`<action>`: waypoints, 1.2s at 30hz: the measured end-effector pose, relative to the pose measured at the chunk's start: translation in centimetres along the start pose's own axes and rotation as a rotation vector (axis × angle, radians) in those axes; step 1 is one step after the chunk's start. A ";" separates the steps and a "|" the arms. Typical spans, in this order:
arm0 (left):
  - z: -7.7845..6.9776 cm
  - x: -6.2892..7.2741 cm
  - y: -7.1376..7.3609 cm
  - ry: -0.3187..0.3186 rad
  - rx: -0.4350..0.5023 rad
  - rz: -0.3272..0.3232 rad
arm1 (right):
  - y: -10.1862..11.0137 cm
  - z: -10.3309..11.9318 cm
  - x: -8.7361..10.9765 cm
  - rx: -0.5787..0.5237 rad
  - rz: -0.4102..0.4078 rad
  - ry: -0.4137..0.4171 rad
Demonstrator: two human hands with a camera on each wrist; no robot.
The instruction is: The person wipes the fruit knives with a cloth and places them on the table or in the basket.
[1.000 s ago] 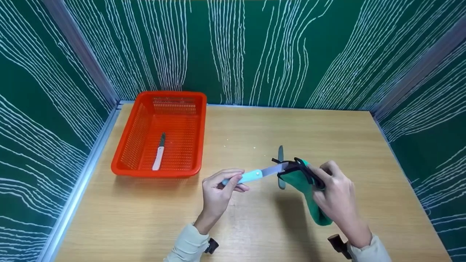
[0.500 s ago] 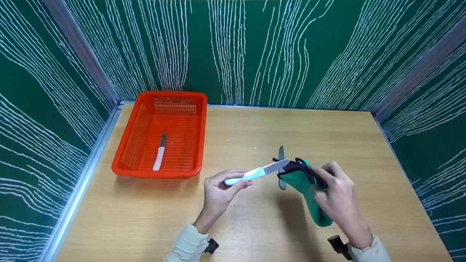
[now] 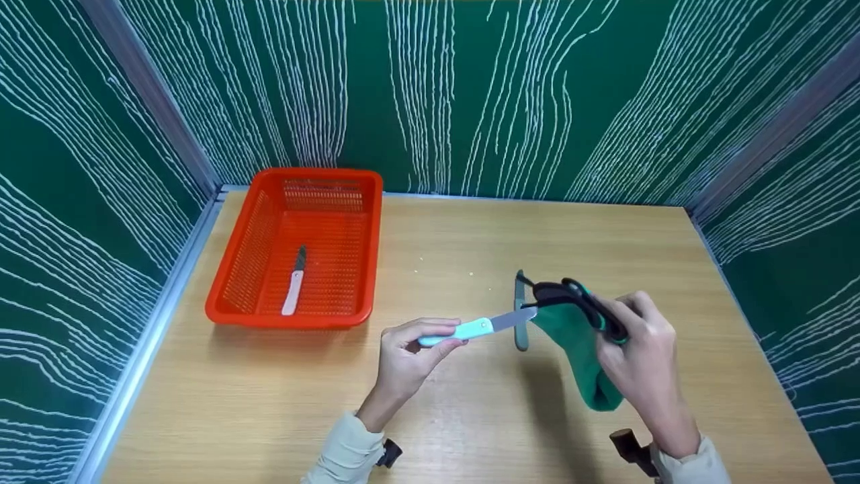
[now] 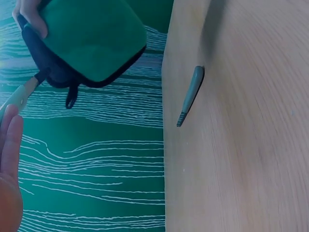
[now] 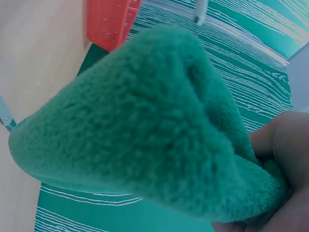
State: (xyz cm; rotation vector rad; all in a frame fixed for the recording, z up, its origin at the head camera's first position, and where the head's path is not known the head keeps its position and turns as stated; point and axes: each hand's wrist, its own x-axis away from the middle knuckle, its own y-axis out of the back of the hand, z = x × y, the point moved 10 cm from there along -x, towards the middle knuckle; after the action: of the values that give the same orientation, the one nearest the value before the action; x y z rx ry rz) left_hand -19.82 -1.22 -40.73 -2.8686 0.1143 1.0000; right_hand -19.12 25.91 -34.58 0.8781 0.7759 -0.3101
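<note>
My left hand (image 3: 403, 366) pinches the pale turquoise handle of a knife (image 3: 476, 328) between thumb and fingers, its blade pointing right. In my right hand (image 3: 641, 356) is a folded cleaning cloth (image 3: 571, 336), plush green with a dark grey side, black edging and a small loop, visible in the left wrist view. The blade's tip is right at the cloth's left edge. Both are held above the table. Green plush fills much of the right wrist view, hiding some of the right fingers. Behind the blade, a dark grey-green knife (image 3: 521, 336) lies on the table.
At the back left of the wooden table (image 3: 457, 417) stands a red plastic basket (image 3: 373, 255). A white-handled knife (image 3: 293, 292) lies inside it. Green walls (image 3: 366, 87) with white wavy lines enclose the table's back and sides. Tiny white specks dot the tabletop.
My right hand has moved right and slightly up with the cloth, drawing it off the blade, which it partly covered a second ago. My left hand has shifted slightly right with the knife.
</note>
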 end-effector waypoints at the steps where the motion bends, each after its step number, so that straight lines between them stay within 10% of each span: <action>1: 0.0 0.0 -0.1 0.001 -0.010 0.004 | 0.3 0.1 -0.2 -0.007 -0.021 -0.007; 9: 0.0 0.0 -0.5 0.012 -0.041 0.019 | 0.4 3.1 -1.7 -0.071 -0.085 0.024; 18: -1.8 -0.1 -0.7 -0.125 -0.006 -0.029 | -5.8 8.9 0.5 -0.042 0.188 0.284; 36: -1.7 0.2 -0.1 -0.120 0.008 -0.045 | -7.0 6.3 2.5 0.137 0.235 0.352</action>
State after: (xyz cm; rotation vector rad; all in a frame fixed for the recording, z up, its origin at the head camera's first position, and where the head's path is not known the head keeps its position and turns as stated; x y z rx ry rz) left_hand -18.61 -1.32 -39.51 -2.7826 0.0442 1.1573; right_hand -18.14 16.82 -37.92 1.1602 0.9726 0.0025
